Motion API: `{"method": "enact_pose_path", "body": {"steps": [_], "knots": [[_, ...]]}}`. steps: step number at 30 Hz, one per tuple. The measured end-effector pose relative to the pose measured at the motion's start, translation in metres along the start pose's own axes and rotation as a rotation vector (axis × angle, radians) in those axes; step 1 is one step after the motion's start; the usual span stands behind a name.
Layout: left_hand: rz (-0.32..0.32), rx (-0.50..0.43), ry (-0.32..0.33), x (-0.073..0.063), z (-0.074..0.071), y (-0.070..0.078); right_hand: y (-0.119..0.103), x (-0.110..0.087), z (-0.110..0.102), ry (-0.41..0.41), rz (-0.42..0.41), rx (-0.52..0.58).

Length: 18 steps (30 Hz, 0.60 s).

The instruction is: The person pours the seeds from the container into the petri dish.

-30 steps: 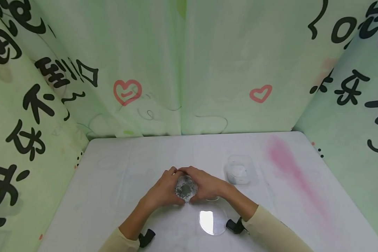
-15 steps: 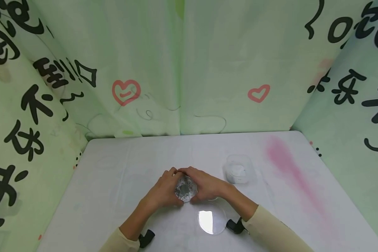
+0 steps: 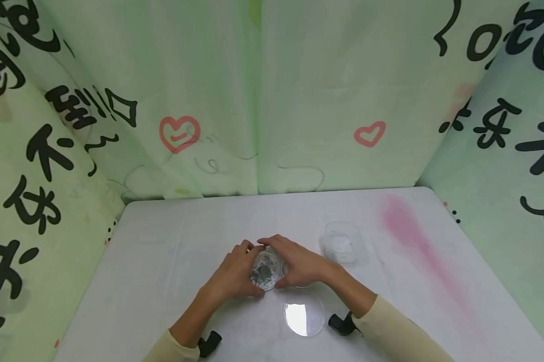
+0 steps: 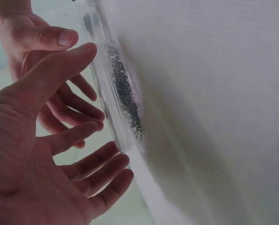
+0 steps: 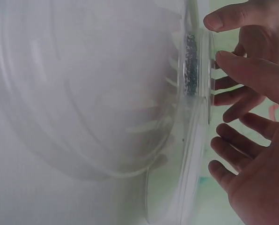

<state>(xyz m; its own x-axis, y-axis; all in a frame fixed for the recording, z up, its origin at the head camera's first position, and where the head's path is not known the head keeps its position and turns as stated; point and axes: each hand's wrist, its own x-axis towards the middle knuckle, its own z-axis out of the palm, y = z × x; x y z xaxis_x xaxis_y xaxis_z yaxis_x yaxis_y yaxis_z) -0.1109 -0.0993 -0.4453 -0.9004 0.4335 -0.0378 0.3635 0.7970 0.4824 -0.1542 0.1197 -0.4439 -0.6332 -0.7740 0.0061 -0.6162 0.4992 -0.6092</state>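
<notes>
A clear round petri dish [image 3: 266,271] holding dark grey granules lies between my two hands. My left hand [image 3: 239,272] grips its left side, thumb at the near rim and fingers at the far rim. In the left wrist view, the granules show as a speckled band through the wall of the dish [image 4: 124,93]. My right hand [image 3: 301,261] is on the dish's right side with fingers spread and relaxed; whether its thumb touches the rim, I cannot tell. A second clear round dish [image 3: 304,286] sits partly hidden under the right hand.
Nearer me lies a clear round lid or dish [image 3: 305,314], reflecting light. A clear squarish container [image 3: 343,244] stands behind the right forearm. White cloth with a pink stain [image 3: 416,236] covers the table [image 3: 199,226]. Green curtains [image 3: 262,100] enclose three sides.
My right hand has loosened and shifted slightly right, away from the granule dish, its fingers spreading. The left hand and the dish stay nearly in place. The view has turned slightly.
</notes>
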Motion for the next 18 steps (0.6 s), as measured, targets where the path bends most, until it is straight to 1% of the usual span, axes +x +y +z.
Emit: {"method": "enact_pose_path", "body": {"steps": [4,9,13,18], "knots": [[0.038,-0.016,0.023,0.002,-0.001,0.003,-0.002,-0.009,-0.008,0.022,0.030,0.010],[0.082,-0.047,0.023,0.008,0.001,0.008,-0.002,-0.025,-0.022,0.056,0.075,0.034],[0.102,-0.080,0.005,0.015,0.005,0.014,0.000,-0.040,-0.036,0.108,0.090,0.026],[0.130,-0.108,-0.029,0.027,0.013,0.025,0.003,-0.061,-0.058,0.181,0.144,-0.002]]}}
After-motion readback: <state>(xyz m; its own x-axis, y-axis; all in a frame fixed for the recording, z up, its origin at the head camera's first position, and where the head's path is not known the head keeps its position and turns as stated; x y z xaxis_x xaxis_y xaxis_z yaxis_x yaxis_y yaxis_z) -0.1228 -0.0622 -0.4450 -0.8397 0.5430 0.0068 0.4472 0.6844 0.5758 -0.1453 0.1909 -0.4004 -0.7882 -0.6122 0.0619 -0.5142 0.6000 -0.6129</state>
